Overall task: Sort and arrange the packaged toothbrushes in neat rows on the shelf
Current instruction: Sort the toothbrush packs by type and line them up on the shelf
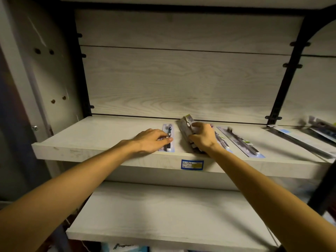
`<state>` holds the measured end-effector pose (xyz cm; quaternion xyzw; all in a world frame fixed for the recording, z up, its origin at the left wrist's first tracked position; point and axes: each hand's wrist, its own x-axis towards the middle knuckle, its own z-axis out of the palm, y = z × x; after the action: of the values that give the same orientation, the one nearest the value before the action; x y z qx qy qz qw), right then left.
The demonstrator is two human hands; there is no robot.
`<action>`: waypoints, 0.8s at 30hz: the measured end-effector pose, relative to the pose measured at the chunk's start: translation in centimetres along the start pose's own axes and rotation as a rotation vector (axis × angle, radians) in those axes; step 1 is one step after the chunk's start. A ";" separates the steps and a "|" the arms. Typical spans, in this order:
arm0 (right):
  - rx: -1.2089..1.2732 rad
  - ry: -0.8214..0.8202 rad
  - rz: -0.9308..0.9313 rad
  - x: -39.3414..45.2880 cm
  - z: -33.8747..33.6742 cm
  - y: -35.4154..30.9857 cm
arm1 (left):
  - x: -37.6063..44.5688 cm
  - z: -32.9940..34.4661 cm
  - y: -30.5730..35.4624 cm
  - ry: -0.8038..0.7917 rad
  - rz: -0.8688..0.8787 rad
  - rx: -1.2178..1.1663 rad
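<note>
Head view: left hand [153, 139] flat, fingers pressing one packaged toothbrush [168, 138] near shelf [101, 131] front edge, right hand [202, 136] clutching tilted stack of packs [186, 127] mid-shelf, further packs [240, 140] lying rightward; probably light, stiff, slippery blister cards, best pinched by long edges.
</note>
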<state>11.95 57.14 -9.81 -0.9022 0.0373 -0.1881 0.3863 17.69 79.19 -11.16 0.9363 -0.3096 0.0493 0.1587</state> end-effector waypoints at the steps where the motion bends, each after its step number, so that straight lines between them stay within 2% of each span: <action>1: -0.028 0.018 -0.007 0.0 0.0 0.1 | 0.1 0.0 0.1 0.016 0.005 0.017; 5: -0.323 -0.048 0.016 -0.5 -0.5 -0.2 | 0.8 0.1 0.3 0.065 -0.015 0.068; 8: -0.395 -0.090 0.022 -1.0 -1.0 -0.7 | 1.2 0.4 0.5 0.085 -0.028 0.069; 14: -0.377 0.051 0.043 -2.0 -1.5 -1.0 | 1.3 0.5 0.7 0.098 -0.028 0.081; 24: -0.225 0.093 0.109 -1.7 -0.9 -1.9 | 0.6 0.7 0.4 0.140 -0.019 0.117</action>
<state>9.88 58.18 -8.38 -0.9268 0.1252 -0.2029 0.2903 17.94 78.34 -11.58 0.9410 -0.2856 0.1311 0.1252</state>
